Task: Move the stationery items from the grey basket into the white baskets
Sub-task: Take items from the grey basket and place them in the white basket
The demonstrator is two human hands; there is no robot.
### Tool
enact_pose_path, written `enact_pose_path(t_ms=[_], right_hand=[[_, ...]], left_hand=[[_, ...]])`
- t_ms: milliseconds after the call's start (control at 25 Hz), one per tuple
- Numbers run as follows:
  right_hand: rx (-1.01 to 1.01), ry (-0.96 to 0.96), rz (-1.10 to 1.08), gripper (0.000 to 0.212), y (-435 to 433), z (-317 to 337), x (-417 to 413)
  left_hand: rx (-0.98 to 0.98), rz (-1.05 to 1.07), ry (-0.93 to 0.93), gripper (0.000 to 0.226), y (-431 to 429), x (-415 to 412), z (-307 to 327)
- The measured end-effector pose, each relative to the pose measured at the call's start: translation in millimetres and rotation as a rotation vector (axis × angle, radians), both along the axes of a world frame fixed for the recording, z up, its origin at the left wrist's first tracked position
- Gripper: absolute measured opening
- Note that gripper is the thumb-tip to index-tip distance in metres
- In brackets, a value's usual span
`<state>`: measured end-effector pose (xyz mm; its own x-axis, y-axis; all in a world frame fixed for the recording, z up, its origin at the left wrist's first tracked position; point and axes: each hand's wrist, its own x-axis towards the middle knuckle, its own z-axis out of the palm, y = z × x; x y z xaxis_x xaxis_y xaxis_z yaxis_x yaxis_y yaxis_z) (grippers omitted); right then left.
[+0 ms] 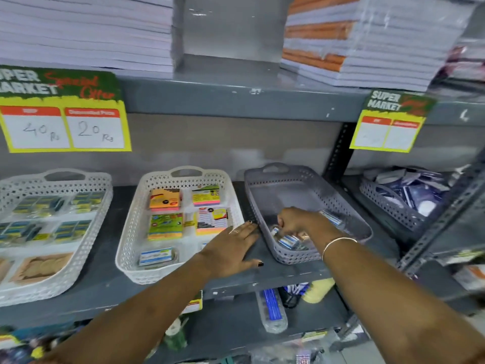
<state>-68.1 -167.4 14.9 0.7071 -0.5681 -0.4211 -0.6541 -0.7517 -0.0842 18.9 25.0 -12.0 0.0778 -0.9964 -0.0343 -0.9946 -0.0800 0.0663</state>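
Observation:
The grey basket (309, 179) stands on the shelf right of centre, tilted slightly, with a few small blue-and-white boxes (287, 241) at its near end and one more box (331, 218) by its right wall. My right hand (299, 222) reaches inside it, fingers curled on the small boxes. My left hand (231, 248) lies flat and spread on the shelf, fingertips against the grey basket's left rim. A white basket (131, 227) in the middle holds sticky-note pads (165, 199) and a blue-and-white box (155, 256). Another white basket (86, 232) at the left holds small packs.
Paper stacks (86, 30) fill the shelf above, with price signs (63, 111) hanging from its edge. Another grey basket (388, 206) of dark packets sits behind the upright post (338, 151) at right. The lower shelf holds pens and bottles (273, 308).

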Motion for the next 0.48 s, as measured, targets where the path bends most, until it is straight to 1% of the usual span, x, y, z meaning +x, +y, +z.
enact_pose_path(t_ms=[160, 280, 400, 480], right_hand=[[-0.073, 0.042, 0.035, 0.050, 6.6, -11.4, -2.2], [-0.100, 0.091, 0.041, 0.053, 10.0, -12.2, 2.1], [-0.102, 0.085, 0.023, 0.055, 10.2, -3.1, 6.0], [-0.111, 0.057, 0.001, 0.064, 8.1, 8.7, 6.9]], left_hand=[[0.039, 0.018, -0.048, 0.076, -0.4, -3.1, -2.9], [0.039, 0.037, -0.056, 0.076, 1.6, -6.3, -2.0], [0.039, 0.043, -0.057, 0.076, 1.6, -4.5, -4.6], [0.038, 0.044, -0.069, 0.077, -0.2, -4.0, -6.0]])
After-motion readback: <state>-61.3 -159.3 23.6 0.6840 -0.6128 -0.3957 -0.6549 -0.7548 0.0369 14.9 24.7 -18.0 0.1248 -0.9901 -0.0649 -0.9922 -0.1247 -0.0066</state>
